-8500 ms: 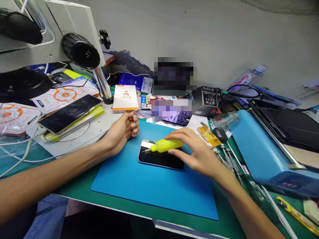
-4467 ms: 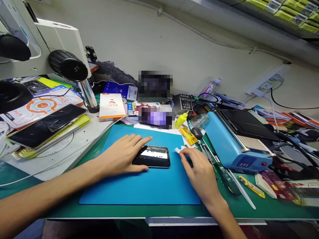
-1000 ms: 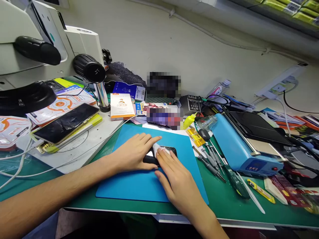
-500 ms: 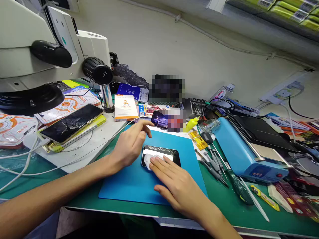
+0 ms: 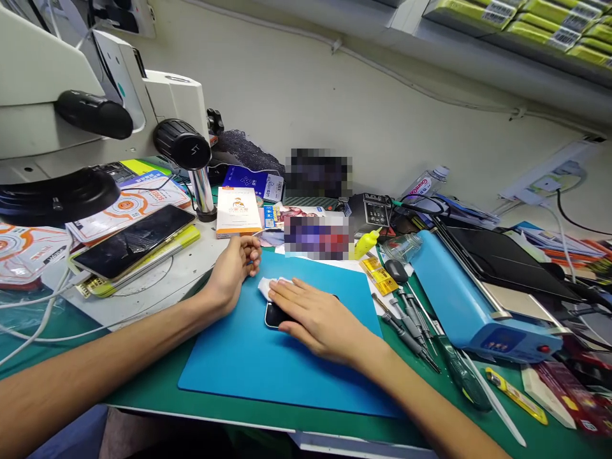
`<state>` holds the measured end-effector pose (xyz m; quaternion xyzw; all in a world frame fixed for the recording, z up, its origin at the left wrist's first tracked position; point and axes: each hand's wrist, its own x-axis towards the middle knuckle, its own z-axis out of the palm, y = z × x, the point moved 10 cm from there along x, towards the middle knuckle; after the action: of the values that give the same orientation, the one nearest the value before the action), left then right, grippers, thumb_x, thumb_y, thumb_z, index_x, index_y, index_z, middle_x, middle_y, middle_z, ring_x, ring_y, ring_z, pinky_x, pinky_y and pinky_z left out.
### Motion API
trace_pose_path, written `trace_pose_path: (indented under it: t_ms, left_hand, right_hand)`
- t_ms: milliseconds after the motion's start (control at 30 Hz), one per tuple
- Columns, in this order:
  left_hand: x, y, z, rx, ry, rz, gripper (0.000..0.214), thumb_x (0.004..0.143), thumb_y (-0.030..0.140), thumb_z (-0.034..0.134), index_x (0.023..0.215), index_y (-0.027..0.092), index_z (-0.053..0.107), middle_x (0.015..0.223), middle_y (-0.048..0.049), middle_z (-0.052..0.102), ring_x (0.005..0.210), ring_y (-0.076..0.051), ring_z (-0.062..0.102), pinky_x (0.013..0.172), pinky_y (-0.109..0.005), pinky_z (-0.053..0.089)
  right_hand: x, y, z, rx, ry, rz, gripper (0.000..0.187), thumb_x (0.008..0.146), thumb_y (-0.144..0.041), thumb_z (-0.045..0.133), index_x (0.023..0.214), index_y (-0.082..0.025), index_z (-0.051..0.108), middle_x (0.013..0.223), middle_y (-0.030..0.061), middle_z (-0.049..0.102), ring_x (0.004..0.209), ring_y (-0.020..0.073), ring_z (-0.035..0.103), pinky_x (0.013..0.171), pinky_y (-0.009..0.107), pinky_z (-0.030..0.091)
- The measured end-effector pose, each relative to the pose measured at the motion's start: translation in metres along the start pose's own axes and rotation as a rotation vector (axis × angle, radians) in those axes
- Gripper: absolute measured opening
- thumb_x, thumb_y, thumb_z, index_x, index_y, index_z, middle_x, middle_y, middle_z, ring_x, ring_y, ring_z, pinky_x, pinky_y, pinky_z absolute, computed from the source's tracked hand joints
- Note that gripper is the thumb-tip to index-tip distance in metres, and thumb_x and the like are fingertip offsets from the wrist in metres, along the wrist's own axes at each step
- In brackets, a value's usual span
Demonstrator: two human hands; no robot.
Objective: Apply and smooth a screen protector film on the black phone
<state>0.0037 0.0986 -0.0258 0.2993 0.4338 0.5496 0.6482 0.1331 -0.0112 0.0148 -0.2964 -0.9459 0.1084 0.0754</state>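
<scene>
Left hand (image 5: 234, 268) pulled back off smartphone (image 5: 273, 316), now loosely curled, nothing seen in it; right hand (image 5: 318, 317) flat, fingers spread, pressing white wipe (image 5: 268, 287) onto smartphone; long axis left-right on blue mat (image 5: 287, 373), right hand nearer.

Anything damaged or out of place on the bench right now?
Yes: the dark phone on the yellow-green stack by the microscope shows crack lines across its screen. The other phone, under the right hand, is mostly covered, so I can't judge it.
</scene>
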Motion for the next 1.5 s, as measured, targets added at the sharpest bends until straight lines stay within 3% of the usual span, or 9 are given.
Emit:
trace_pose_path:
  t_ms: [200, 400, 567, 733, 900, 1067, 1200, 1367, 1500]
  left_hand:
    - [0.001, -0.005, 0.0, 0.002, -0.008, -0.04, 0.017, 0.094, 0.021, 0.04, 0.083, 0.019, 0.053, 0.07, 0.0027, 0.04, 0.058, -0.012, 0.041, 0.049, -0.021, 0.037]
    - [-0.001, -0.005, 0.001, 0.007, -0.013, -0.048, 0.018, 0.096, 0.021, 0.04, 0.083, 0.019, 0.052, 0.071, 0.0028, 0.039, 0.06, -0.012, 0.041, 0.051, -0.021, 0.039]
    - [-0.001, -0.006, 0.002, 0.011, -0.019, -0.061, 0.016, 0.095, 0.022, 0.041, 0.083, 0.019, 0.052, 0.071, 0.0025, 0.039, 0.06, -0.012, 0.042, 0.051, -0.022, 0.04]
    - [0.0, -0.006, 0.002, 0.014, -0.03, -0.062, 0.014, 0.095, 0.022, 0.043, 0.084, 0.02, 0.052, 0.072, 0.0026, 0.038, 0.06, -0.012, 0.042, 0.051, -0.022, 0.041]
    - [-0.001, -0.007, 0.002, 0.02, -0.032, -0.08, 0.014, 0.095, 0.022, 0.043, 0.084, 0.02, 0.052, 0.072, 0.0025, 0.039, 0.061, -0.013, 0.043, 0.052, -0.022, 0.043]
    - [-0.001, -0.007, 0.003, 0.007, -0.027, -0.084, 0.015, 0.095, 0.022, 0.044, 0.082, 0.019, 0.053, 0.072, 0.0025, 0.039, 0.061, -0.013, 0.043, 0.052, -0.022, 0.043]
    - [0.001, -0.006, 0.002, -0.004, -0.023, -0.086, 0.013, 0.093, 0.021, 0.046, 0.082, 0.019, 0.053, 0.071, 0.0024, 0.04, 0.06, -0.013, 0.044, 0.051, -0.022, 0.043]
    - [0.001, -0.007, 0.002, -0.017, -0.026, -0.095, 0.013, 0.093, 0.022, 0.046, 0.082, 0.019, 0.053, 0.071, 0.0024, 0.04, 0.059, -0.013, 0.045, 0.051, -0.022, 0.043]
    - [0.001, -0.008, 0.001, -0.017, -0.024, -0.098, 0.014, 0.093, 0.021, 0.044, 0.083, 0.019, 0.053, 0.071, 0.0025, 0.04, 0.06, -0.013, 0.046, 0.051, -0.022, 0.044]
  right_hand:
    - [-0.007, -0.019, 0.006, 0.023, -0.062, -0.168, 0.06, 0.11, -0.051, 0.044, 0.154, -0.01, 0.049, 0.161, 0.0137, 0.049, 0.155, 0.0218, 0.038, 0.133, 0.04, 0.024]
    - [0.004, -0.003, 0.006, -0.026, 0.015, -0.055, 0.059, 0.111, -0.048, 0.041, 0.154, -0.007, 0.047, 0.163, 0.0154, 0.046, 0.155, 0.0241, 0.038, 0.133, 0.042, 0.025]
    - [-0.005, -0.019, 0.007, 0.018, 0.024, -0.143, 0.062, 0.11, -0.053, 0.043, 0.151, -0.008, 0.052, 0.161, 0.0139, 0.05, 0.154, 0.0231, 0.041, 0.134, 0.039, 0.021]
    - [-0.008, 0.001, 0.0, 0.021, 0.034, -0.038, 0.06, 0.111, -0.048, 0.044, 0.154, -0.007, 0.049, 0.163, 0.0159, 0.047, 0.155, 0.0246, 0.039, 0.133, 0.042, 0.024]
    - [-0.016, -0.005, -0.001, 0.146, -0.034, -0.16, 0.058, 0.109, -0.05, 0.046, 0.152, -0.011, 0.053, 0.158, 0.0109, 0.055, 0.153, 0.0199, 0.042, 0.134, 0.039, 0.021]
    - [-0.016, 0.019, -0.011, 0.111, 0.075, -0.008, 0.055, 0.11, -0.043, 0.047, 0.153, -0.009, 0.052, 0.159, 0.0151, 0.051, 0.152, 0.0236, 0.044, 0.133, 0.044, 0.025]
    - [-0.022, 0.009, -0.007, 0.175, 0.005, -0.139, 0.053, 0.107, -0.047, 0.054, 0.148, -0.014, 0.059, 0.156, 0.0093, 0.057, 0.149, 0.0212, 0.049, 0.131, 0.039, 0.029]
    - [-0.023, 0.02, -0.016, 0.105, 0.092, -0.072, 0.047, 0.109, -0.036, 0.051, 0.149, -0.012, 0.057, 0.156, 0.0132, 0.055, 0.148, 0.0234, 0.049, 0.13, 0.044, 0.032]
    - [-0.027, 0.009, -0.016, 0.152, 0.041, -0.137, 0.05, 0.106, -0.046, 0.056, 0.142, -0.013, 0.064, 0.15, 0.0119, 0.063, 0.144, 0.0231, 0.055, 0.128, 0.04, 0.036]
